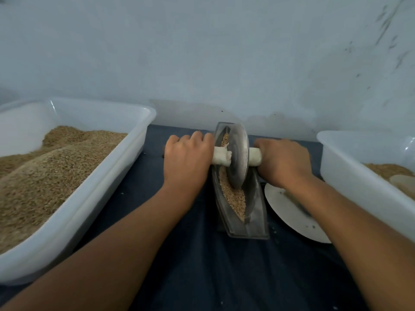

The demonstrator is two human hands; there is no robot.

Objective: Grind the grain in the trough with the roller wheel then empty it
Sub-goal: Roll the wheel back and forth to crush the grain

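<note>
A narrow grey metal trough (256,217) lies lengthwise on the dark blue cloth in the middle, with tan grain (233,195) along its groove. A grey metal roller wheel (238,162) stands upright in the trough, toward its far half, on a white axle handle (221,156) that sticks out both sides. My left hand (187,160) grips the left end of the handle. My right hand (284,162) grips the right end. The handle's outer ends are hidden inside my fists.
A large white tub (89,198) heaped with grain fills the left side. Another white tub (350,173) with some grain stands at the right. A white plate (289,218) lies between the trough and the right tub. A pale wall rises just behind the trough.
</note>
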